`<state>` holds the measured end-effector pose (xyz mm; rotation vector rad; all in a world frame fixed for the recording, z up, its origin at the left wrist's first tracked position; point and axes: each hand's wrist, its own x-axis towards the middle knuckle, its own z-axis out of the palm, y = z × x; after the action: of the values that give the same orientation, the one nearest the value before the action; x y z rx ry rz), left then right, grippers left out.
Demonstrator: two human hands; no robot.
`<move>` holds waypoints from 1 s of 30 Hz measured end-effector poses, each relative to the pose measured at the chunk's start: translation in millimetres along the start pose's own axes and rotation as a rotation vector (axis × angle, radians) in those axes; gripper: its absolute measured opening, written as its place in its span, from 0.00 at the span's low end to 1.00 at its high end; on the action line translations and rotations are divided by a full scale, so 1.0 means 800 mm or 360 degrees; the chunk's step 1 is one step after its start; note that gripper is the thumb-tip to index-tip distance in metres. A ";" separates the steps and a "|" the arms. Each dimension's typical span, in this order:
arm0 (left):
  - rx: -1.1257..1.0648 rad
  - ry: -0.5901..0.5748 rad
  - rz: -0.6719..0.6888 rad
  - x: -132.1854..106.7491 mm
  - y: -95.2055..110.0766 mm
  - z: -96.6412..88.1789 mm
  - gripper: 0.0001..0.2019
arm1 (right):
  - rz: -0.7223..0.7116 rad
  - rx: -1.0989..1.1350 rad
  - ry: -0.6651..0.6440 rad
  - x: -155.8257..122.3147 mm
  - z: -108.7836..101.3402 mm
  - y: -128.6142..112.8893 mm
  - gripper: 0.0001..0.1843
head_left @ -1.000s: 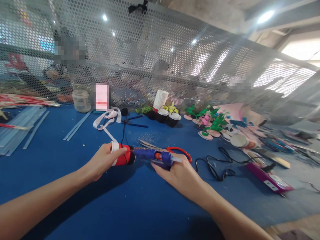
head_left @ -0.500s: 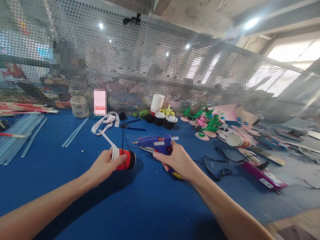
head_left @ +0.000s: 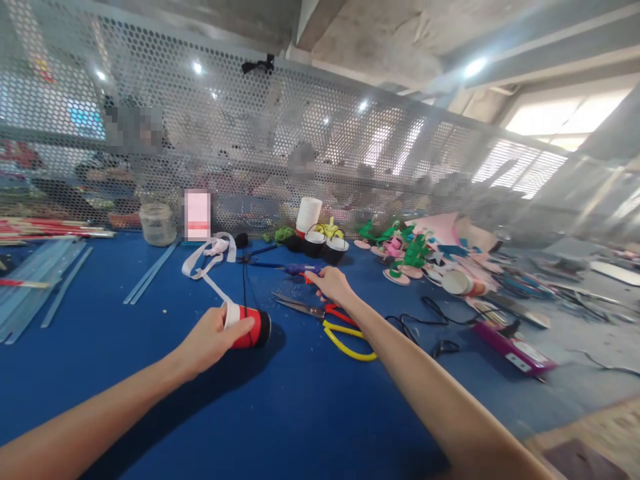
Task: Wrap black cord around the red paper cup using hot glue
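Observation:
My left hand (head_left: 210,340) is wrapped around a paper cup (head_left: 254,328) lying on its side, covered in red with a white band and a black band. A white ribbon (head_left: 215,288) trails from the cup to a loose coil on the table, and a black cord runs across its side. Farther back, my right hand (head_left: 333,283) grips a blue glue gun (head_left: 296,269), partly hidden by the fingers. Below that forearm lie scissors (head_left: 305,307) with red and yellow handles, partly covered by the arm.
Pliers (head_left: 260,262), small black buckets (head_left: 336,251) and a stack of white cups (head_left: 309,215) stand at the back. Blue strips (head_left: 35,280) and a jar (head_left: 158,224) are left. Green-and-pink craft pieces (head_left: 415,253), a black cable (head_left: 425,320) and a purple power strip (head_left: 515,350) lie right.
My right hand has moved the glue gun away from me and slightly left, toward the pliers, uncovering the scissors. My left hand keeps the cup in nearly the same place.

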<state>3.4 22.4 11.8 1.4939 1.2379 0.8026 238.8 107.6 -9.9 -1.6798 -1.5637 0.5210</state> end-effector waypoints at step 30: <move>-0.0790 -0.0063 -0.0207 0.007 0.012 -0.006 0.09 | -0.0527 0.0984 -0.0298 -0.077 0.014 -0.102 0.09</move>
<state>3.2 29.2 21.9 1.0125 1.0008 0.9086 167.1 46.9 32.8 -0.9098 -1.5569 0.8924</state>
